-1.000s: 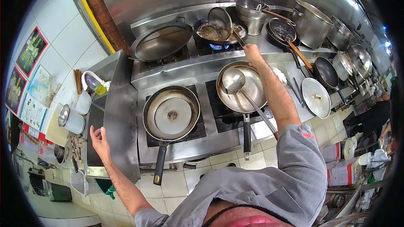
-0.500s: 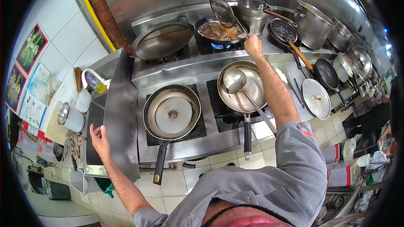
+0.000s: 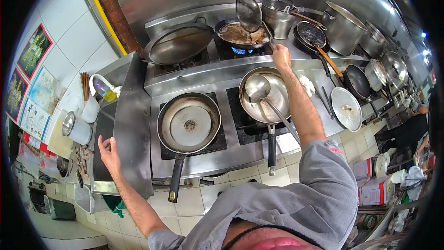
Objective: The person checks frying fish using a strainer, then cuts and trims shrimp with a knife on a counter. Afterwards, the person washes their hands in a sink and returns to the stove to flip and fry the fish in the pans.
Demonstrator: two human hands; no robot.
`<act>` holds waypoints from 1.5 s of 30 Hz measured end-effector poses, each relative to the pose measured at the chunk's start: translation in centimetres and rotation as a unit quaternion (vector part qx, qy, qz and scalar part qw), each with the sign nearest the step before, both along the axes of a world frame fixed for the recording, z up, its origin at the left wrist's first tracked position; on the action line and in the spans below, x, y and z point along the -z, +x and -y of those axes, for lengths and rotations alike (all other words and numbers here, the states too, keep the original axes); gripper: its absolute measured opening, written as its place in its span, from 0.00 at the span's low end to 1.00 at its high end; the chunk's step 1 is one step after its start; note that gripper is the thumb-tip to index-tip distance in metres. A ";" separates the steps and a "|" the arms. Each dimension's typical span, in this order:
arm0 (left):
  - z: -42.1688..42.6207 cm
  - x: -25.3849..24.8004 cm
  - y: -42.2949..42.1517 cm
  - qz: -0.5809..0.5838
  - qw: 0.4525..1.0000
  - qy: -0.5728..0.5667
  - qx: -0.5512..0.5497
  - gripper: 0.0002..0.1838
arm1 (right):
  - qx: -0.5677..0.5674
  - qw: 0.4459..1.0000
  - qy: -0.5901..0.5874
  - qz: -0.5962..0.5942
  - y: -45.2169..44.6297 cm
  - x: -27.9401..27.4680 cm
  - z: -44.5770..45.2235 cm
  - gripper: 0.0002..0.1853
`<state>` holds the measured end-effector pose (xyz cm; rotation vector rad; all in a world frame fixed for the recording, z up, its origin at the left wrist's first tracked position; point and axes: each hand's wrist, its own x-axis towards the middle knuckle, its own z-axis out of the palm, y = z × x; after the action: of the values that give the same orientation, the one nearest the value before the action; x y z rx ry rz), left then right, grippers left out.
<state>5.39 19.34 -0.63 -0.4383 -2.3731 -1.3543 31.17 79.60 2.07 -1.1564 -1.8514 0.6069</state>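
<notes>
My right hand [image 3: 281, 57] is closed round the handle of a round mesh skimmer [image 3: 249, 13]. The skimmer's head is tilted up over the back rim of a wok of bubbling brown oil [image 3: 233, 34], with a blue flame beneath. Below my right forearm, a ladle [image 3: 257, 87] rests in a steel frying pan [image 3: 277, 111] on the front burner. My left hand [image 3: 109, 153] has its fingers apart and holds nothing. It hovers by the steel side counter [image 3: 132, 143], left of a worn frying pan [image 3: 189, 125].
A wide wok [image 3: 180, 46] sits at back left. Stock pots [image 3: 344, 28], a black pan [image 3: 359, 81] and a lid [image 3: 347, 109] crowd the right. A white tap [image 3: 104, 81] and a steel-topped container [image 3: 79, 129] stand left. Another person [image 3: 409, 132] is at far right.
The skimmer has shifted slightly right, and its head now stands more upright above the oil. My right hand has moved a little down and right. My left hand is nearly still.
</notes>
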 end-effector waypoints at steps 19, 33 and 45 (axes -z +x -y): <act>0.2 0.2 -0.4 0.002 1.000 -0.009 0.004 0.33 | -0.009 0.996 -0.053 -0.073 0.1 1.6 -1.6 0.12; 0.3 0.4 -0.5 -0.003 1.000 -0.024 -0.011 0.33 | -0.188 0.762 -0.544 -0.298 1.6 0.1 -7.4 0.05; -0.3 -0.2 -1.1 0.026 0.996 -0.078 -0.042 0.36 | -0.208 0.715 -0.592 -0.308 0.2 3.2 -12.7 0.06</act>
<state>4.29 19.62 -0.40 -0.3451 -2.5211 -1.1627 31.34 92.32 -1.11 -0.9821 -0.9792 2.3449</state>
